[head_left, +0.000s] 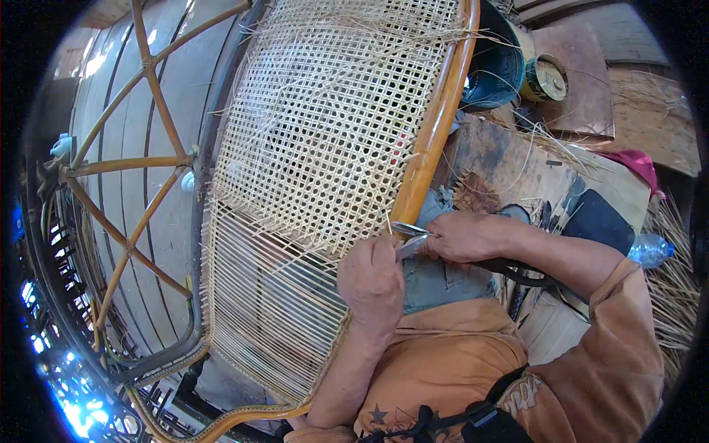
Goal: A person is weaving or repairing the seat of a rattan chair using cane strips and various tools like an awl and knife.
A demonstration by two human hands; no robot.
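Note:
A rattan frame holds a woven cane panel (317, 140), with open hexagonal mesh in its upper part. Below the mesh, bare parallel cane strands (273, 295) run across the frame. My left hand (371, 279) is closed at the panel's right edge, beside the glossy rattan rail (426, 144); a short pale cane end shows just above its fingers, and what they grip is hidden. My right hand (465, 236) holds scissors (410, 246), their two silver blades spread apart and pointing left, close to my left hand and the rail's lower end.
Left of the panel stands a frame of crossed rattan poles (129, 247). A dark teal bucket (493, 66) and a round tin (548, 78) sit beyond the rail. On the right are a plastic bottle (650, 251) and bundled cane strips (676, 273). Loose strands trail from the weave.

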